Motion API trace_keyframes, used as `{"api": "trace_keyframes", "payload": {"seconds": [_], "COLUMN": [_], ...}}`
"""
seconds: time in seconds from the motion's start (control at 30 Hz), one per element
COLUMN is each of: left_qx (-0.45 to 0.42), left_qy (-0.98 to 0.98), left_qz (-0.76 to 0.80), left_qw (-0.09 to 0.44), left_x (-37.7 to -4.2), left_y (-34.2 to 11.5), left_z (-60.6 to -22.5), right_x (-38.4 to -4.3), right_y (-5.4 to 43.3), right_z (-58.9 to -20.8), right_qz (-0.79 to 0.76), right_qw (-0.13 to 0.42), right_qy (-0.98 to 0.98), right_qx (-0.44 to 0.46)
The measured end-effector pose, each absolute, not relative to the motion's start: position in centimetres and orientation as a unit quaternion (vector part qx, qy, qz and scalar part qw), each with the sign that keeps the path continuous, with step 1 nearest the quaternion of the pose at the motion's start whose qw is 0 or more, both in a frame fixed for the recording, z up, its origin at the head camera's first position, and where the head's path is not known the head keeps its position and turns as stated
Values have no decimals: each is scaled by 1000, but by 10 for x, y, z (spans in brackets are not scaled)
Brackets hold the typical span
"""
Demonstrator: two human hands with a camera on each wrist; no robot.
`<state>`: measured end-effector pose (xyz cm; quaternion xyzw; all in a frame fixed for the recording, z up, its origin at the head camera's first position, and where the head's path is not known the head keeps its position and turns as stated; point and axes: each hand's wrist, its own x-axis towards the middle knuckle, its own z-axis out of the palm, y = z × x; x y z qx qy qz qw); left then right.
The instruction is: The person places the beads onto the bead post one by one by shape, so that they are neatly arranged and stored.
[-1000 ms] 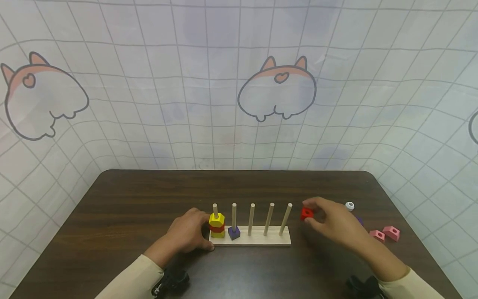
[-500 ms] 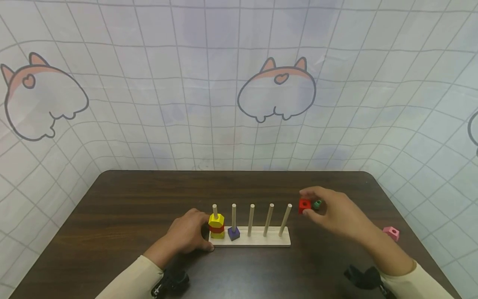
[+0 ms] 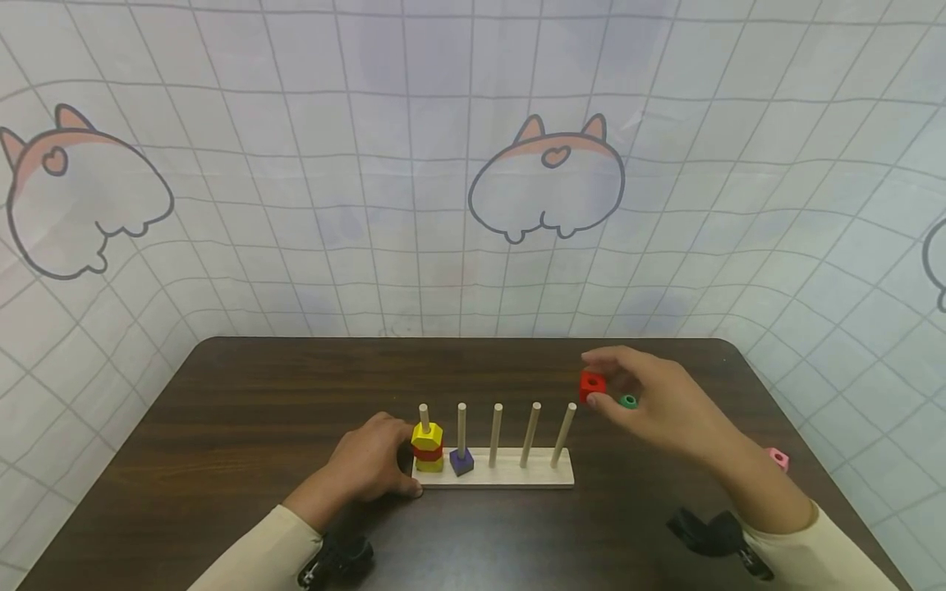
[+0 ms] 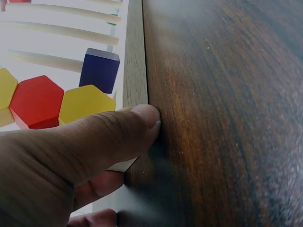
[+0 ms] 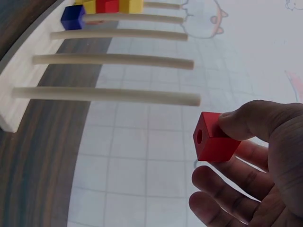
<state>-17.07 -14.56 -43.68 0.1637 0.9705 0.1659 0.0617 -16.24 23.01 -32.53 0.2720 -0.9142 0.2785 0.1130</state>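
With our left hand (image 3: 373, 460) we grip the wooden pegboard (image 3: 510, 476) at its front left corner; our right hand (image 3: 659, 402) pinches the drilled red block (image 3: 591, 388) beyond the pegboard's right edge.

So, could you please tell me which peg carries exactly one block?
The second peg from the head view's left: it bears only the purple block; the leftmost bears three, the others none.

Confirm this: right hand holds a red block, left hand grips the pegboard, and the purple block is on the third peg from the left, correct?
No: the head view shows the purple block on the second peg from the left. The right hand holds a red block; the left hand grips the pegboard.
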Motion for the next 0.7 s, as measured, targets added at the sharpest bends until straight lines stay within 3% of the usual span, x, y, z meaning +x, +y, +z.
{"api": "trace_keyframes", "payload": {"seconds": [0.7], "left_qx": [164], "left_qy": [970], "left_qz": [167], "left_qw": [62], "left_x": [-173], "left_y": [-145], "left_z": [-438], "right_x": [-163], "right_y": [192], "right_z": [-322], "right_qz": [313], "right_qw": [78], "right_qy": [-890], "right_qx": [321]}}
